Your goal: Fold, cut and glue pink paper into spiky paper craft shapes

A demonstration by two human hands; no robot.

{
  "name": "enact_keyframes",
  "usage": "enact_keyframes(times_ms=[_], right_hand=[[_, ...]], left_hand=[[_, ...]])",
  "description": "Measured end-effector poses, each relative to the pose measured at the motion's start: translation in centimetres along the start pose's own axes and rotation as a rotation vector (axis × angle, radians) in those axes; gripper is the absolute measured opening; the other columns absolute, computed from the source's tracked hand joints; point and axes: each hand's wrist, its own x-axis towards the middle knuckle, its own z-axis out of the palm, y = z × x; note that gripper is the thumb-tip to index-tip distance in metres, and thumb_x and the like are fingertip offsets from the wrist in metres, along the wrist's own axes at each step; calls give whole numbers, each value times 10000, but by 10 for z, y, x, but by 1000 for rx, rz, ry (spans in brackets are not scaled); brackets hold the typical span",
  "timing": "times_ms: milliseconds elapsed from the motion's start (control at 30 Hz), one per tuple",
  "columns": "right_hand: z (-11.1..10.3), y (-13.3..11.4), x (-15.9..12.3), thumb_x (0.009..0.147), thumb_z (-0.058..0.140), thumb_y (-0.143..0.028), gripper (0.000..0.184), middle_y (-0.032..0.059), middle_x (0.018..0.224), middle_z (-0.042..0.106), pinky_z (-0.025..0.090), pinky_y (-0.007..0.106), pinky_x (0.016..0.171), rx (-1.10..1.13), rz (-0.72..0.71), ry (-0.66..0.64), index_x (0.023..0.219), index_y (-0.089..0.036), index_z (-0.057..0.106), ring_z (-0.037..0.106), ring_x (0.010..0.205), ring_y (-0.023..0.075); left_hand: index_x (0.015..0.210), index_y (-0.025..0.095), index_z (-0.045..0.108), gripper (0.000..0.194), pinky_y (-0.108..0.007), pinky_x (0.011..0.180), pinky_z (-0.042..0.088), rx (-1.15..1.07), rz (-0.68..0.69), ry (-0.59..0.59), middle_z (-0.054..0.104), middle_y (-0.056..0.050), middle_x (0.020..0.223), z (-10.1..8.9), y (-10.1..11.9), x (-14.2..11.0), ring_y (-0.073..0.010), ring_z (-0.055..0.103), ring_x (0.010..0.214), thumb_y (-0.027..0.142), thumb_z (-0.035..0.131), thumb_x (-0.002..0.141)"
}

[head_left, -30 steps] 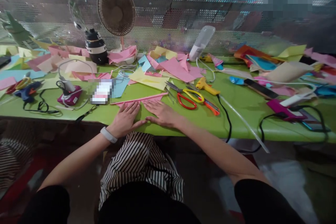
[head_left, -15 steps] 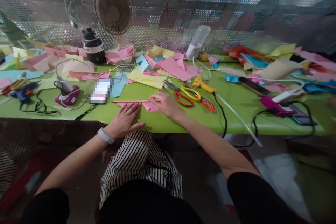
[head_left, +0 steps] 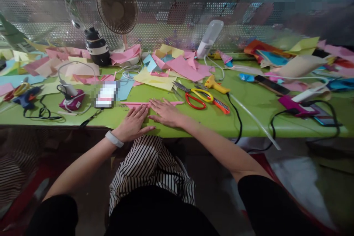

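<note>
A piece of pink paper [head_left: 176, 103] with a narrow folded strip along its far edge lies on the green table near the front. My left hand [head_left: 135, 121] presses flat on its left part, fingers stretched forward and thumb out to the side. My right hand [head_left: 165, 113] lies flat on its middle and right part, fingers stretched out. Both hands hide much of the sheet. Right of my right hand are scissors [head_left: 195, 100] with red and yellow handles, an orange utility knife [head_left: 221, 107] and a yellow glue gun [head_left: 217, 84].
A phone [head_left: 106, 94] and a magenta power strip [head_left: 72, 99] sit to the left, a blue glue gun [head_left: 27, 97] farther out. Paper scraps [head_left: 188, 68], a fan [head_left: 117, 5] and a black bottle [head_left: 96, 47] stand behind. Another magenta power strip [head_left: 295, 106] with cables lies right.
My right hand has gone from a pinch at the paper's edge to lying flat on it. The folded strip now shows wider and reaches out past my right hand. My left hand stays pressed down.
</note>
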Motion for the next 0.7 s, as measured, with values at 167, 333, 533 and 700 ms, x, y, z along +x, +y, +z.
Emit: enact_keyframes(times_ms=[167, 333, 533, 700], right_hand=[[-5, 2, -1, 960, 168, -703, 861, 162, 1629, 188, 79, 548, 1232, 3, 20, 32, 1578, -107, 229, 174, 1524, 281], [-14, 9, -19, 1006, 223, -598, 742, 138, 1641, 173, 86, 539, 1239, -21, 37, 166, 1575, -122, 247, 144, 1530, 263], [-14, 5, -50, 1029, 326, -474, 558, 133, 1570, 389, 228, 487, 1229, -75, 49, 310, 1434, -148, 528, 325, 1476, 256], [-6, -5, -50, 1002, 370, -550, 628, 124, 1581, 368, 255, 475, 1223, -96, -7, 302, 1480, -156, 469, 305, 1484, 265]], left_hand=[[1582, 134, 201, 869, -467, 1238, 136, -9, -23, 38, 211, -145, 1639, -7, -3, 8, -270, 146, 1529, 723, 235, 944], [1582, 143, 179, 849, -484, 1242, 126, -5, 11, 129, 207, -143, 1644, -13, -6, 3, -266, 119, 1533, 708, 239, 951], [1562, 173, 252, 781, -456, 1251, 134, 35, 117, 145, 287, -111, 1625, -15, 7, 4, -238, 177, 1526, 672, 305, 962], [1539, 105, 302, 840, -456, 1234, 204, 36, 50, 98, 317, -158, 1601, -10, 14, 6, -258, 247, 1505, 705, 242, 954]])
